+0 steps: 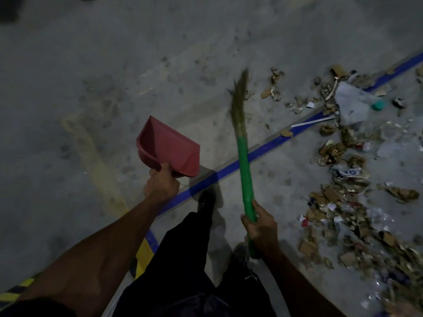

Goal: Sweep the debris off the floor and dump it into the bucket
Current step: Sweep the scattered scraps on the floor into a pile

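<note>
My left hand (161,182) grips the rear of a red plastic dustpan (168,148), held above the grey concrete floor with its mouth facing away and right. My right hand (261,227) is curled round the green handle of a straw broom (245,165); its blurred bristle head (239,104) points away from me, just left of the litter. A wide scatter of debris (338,175), made of cardboard scraps, crumpled foil, paper and plastic, covers the floor to the right. No bucket is in view.
A blue tape line (263,152) runs diagonally across the floor under the broom. Yellow-and-black hazard tape (144,257) lies at the lower left. My dark trouser legs and a black shoe (206,202) stand between my arms. A white sheet (352,101) and a teal cap (378,105) lie among the litter.
</note>
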A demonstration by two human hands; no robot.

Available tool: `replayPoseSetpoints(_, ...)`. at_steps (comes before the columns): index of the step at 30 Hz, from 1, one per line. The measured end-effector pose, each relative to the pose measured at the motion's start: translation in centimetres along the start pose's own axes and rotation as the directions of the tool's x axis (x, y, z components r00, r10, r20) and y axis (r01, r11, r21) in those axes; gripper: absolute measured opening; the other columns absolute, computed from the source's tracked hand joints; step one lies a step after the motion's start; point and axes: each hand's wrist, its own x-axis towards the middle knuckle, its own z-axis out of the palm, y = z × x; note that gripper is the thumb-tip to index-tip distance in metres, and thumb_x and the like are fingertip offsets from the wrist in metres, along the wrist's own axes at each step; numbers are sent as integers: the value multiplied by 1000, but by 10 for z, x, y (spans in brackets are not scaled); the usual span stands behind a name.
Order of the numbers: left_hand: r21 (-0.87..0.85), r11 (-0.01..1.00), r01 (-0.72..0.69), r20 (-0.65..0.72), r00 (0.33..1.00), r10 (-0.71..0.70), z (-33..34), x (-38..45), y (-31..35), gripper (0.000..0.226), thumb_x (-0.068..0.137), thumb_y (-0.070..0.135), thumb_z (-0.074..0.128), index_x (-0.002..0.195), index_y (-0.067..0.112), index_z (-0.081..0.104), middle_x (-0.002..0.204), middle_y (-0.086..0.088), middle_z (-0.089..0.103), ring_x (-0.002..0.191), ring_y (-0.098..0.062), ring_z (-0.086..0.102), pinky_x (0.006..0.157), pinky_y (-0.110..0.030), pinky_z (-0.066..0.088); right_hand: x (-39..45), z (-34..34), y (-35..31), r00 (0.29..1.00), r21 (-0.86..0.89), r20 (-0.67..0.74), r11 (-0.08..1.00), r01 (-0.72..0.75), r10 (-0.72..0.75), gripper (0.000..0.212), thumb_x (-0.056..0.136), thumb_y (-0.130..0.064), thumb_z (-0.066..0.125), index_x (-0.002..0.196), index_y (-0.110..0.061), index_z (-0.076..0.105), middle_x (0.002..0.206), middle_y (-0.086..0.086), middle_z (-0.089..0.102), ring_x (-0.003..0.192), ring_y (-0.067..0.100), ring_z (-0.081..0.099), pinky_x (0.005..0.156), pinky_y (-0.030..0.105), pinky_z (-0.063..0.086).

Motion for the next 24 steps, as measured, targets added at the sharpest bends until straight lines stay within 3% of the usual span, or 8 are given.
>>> replayPoseSetpoints(2, 1, 1000, -22, -18, 1000, 22, -1, 1, 3, 56, 89, 21, 49, 141, 28, 28, 123, -23, 40, 100, -47, 53, 86, -47, 44, 0, 7, -8, 997, -106, 39, 992, 64, -60, 61, 86, -23, 72, 142, -26, 49, 96, 6, 70, 61, 20, 65, 61, 37, 58)
replayPoseSetpoints(6, -5, 998, -59, -41, 997, 59, 2, 11, 8, 55, 88, 21, 51, 138, 28, 32, 121, -25, 44, 101, -47, 53, 87, -49, 45, 41, 15, -37, 997, -141, 75, 990, -20, 31, 61, 84, -23, 70, 141, -30, 51, 106, 8, 71, 74, 30, 69, 72, 46, 59)
replayPoseSetpoints(9, -2, 994, -108, -63, 992, 108, 5, 18, 10, 54, 86, 19, 51, 137, 25, 34, 115, -24, 50, 101, -44, 52, 83, -47, 45, 75, 10, -46, 981, 101, 40, 976, -194, 191, 62, 84, -13, 70, 141, -26, 51, 87, 12, 69, 53, 22, 63, 53, 35, 55)
replayPoseSetpoints(12, 7, 992, -127, -65, 990, 127, 7, 22, 15, 56, 87, 19, 51, 139, 26, 32, 113, -23, 50, 99, -42, 53, 77, -42, 42, 104, -7, -53, 962, 334, -7, 907, -257, 274, 60, 86, -5, 69, 141, -20, 50, 67, 13, 60, 42, 20, 53, 42, 27, 45)
replayPoseSetpoints(15, 26, 990, -138, -54, 989, 139, 8, 22, 22, 61, 87, 19, 51, 143, 28, 28, 113, -23, 49, 100, -41, 53, 74, -39, 37, 121, -28, -61, 953, 444, -51, 862, -246, 298, 55, 87, -2, 66, 139, -15, 52, 65, 18, 58, 35, 19, 52, 37, 25, 43)
replayPoseSetpoints(20, 16, 984, -175, -46, 983, 175, 4, 19, 44, 57, 87, 19, 53, 140, 26, 33, 111, -22, 50, 99, -41, 54, 77, -41, 41, 133, -70, -79, 905, 653, -157, 729, -205, 395, 44, 88, 0, 63, 131, 0, 55, 65, 15, 52, 35, 18, 49, 35, 24, 42)
replayPoseSetpoints(24, 9, 979, -205, -58, 977, 205, -3, 15, 69, 56, 87, 19, 52, 139, 28, 33, 110, -23, 51, 99, -42, 53, 81, -45, 46, 111, -80, -92, 899, 725, -228, 681, -99, 373, 39, 89, -1, 63, 127, -8, 59, 66, 12, 56, 38, 16, 50, 37, 25, 44)
